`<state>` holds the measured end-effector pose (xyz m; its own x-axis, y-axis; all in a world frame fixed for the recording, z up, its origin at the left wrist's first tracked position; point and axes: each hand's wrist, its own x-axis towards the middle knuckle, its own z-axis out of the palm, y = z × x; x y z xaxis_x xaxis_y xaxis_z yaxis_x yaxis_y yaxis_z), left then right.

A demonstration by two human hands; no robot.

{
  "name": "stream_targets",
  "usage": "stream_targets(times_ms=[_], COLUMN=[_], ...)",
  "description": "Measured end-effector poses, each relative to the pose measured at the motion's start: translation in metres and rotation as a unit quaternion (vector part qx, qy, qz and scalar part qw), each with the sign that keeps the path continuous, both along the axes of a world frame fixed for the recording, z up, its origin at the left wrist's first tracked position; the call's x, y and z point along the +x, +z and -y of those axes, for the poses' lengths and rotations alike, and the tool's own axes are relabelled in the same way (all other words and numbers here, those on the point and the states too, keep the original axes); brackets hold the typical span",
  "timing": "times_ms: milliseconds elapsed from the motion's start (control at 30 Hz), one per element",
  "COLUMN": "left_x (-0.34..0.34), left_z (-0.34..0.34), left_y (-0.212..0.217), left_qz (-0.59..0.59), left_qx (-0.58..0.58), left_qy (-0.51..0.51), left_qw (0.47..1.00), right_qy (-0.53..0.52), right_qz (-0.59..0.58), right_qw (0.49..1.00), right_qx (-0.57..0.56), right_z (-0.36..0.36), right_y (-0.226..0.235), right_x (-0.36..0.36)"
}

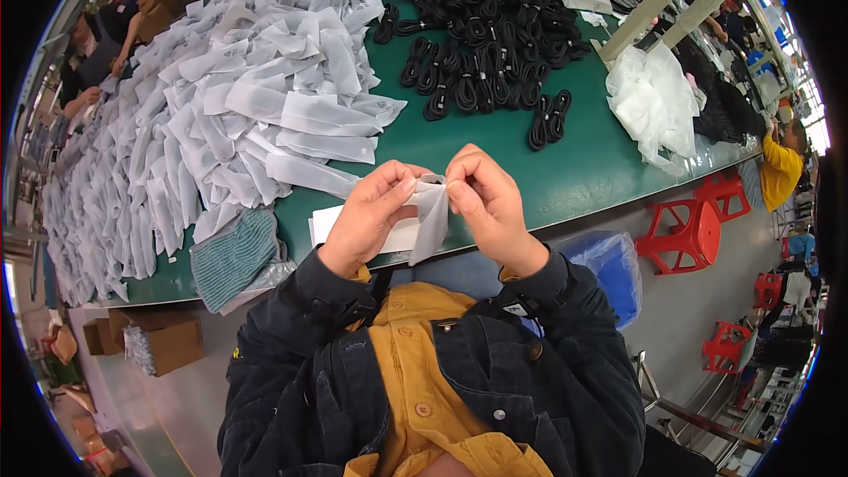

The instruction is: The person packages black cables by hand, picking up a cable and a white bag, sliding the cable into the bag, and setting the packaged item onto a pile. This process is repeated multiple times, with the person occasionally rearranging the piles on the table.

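Note:
Between my two hands, at the table's near edge, hangs a narrow translucent plastic bag (pixel 429 223). My left hand (pixel 369 219) pinches its upper left edge between thumb and fingers. On the other side, my right hand (pixel 488 205) grips the upper right corner the same way. A bit of something dark shows at the bag's top; I cannot tell what it is. White sheets (pixel 402 237) lie on the table under the bag and my left hand. Ahead, bundled black cables (pixel 481 75) are heaped, with one pair of bundles (pixel 549 119) nearer to my right hand.
A large pile of filled translucent bags (pixel 256 79) covers the table's left side. A teal striped cloth (pixel 237 256) sits at the near edge. Crumpled white plastic (pixel 654 102) lies at right, beside metal posts. A blue bin (pixel 609 274) and red stools (pixel 680 237) stand on the floor.

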<state>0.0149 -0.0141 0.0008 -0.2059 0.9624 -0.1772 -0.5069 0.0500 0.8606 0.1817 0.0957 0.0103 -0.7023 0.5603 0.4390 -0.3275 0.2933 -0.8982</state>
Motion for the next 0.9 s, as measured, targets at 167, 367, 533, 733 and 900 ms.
stream_targets(times_ms=[167, 367, 533, 733, 900], left_x=[-0.071, -0.072, 0.003, 0.015, 0.019], left_z=[-0.006, 0.016, 0.031, 0.024, 0.021], left_y=[0.009, -0.001, -0.038, -0.042, -0.051], left_qz=[-0.092, -0.543, -0.562, -0.687, -0.689], left_qx=[0.139, 0.075, 0.064, 0.108, 0.101], left_qy=[0.192, 0.264, 0.005, 0.027, 0.034], left_qw=[0.967, 0.794, 0.825, 0.718, 0.717], right_qy=[-0.151, -0.459, -0.368, -0.294, -0.236], right_qz=[0.064, 0.341, 0.384, 0.383, 0.363], right_qw=[0.984, 0.704, 0.740, 0.802, 0.851], right_qx=[0.077, 0.420, 0.412, 0.351, 0.298], right_z=[-0.036, -0.149, -0.127, -0.045, -0.028], right_y=[-0.002, -0.060, -0.074, -0.053, -0.048], right_x=[0.004, 0.063, 0.066, 0.043, 0.047])
